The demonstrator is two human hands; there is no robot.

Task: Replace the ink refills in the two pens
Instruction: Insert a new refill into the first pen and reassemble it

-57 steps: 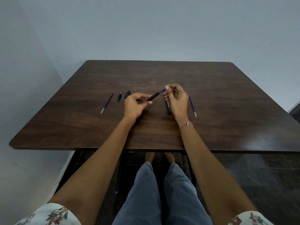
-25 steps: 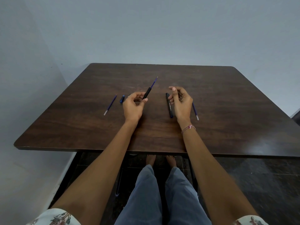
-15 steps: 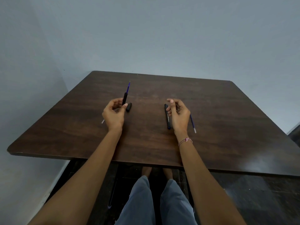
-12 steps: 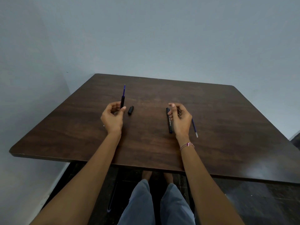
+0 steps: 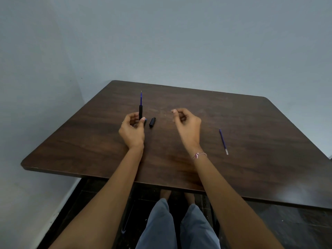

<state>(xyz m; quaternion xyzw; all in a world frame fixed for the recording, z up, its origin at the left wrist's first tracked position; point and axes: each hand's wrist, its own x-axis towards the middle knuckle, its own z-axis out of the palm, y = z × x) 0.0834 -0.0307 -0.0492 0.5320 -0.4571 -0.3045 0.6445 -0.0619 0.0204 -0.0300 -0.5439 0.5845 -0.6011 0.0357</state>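
Left hand (image 5: 133, 132) grips black pen barrel (image 5: 140, 112) upright, blue refill (image 5: 141, 98) protruding from top, steadied for handling; right hand (image 5: 186, 124) loosely curled, nothing visible in it (probably meant to work refill); black cap (image 5: 152, 122) parked beside left hand; second refill (image 5: 223, 141) lying well right on table (image 5: 251, 123).

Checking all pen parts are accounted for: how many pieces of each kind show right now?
Thin blue ink refills: 2 (one in the held barrel, one loose at right)
Black plastic pen pieces: 2 (long barrel in the left hand, short piece on the table)
Total: 4 plainly in view; a blue bit by the left thumb is mostly hidden.
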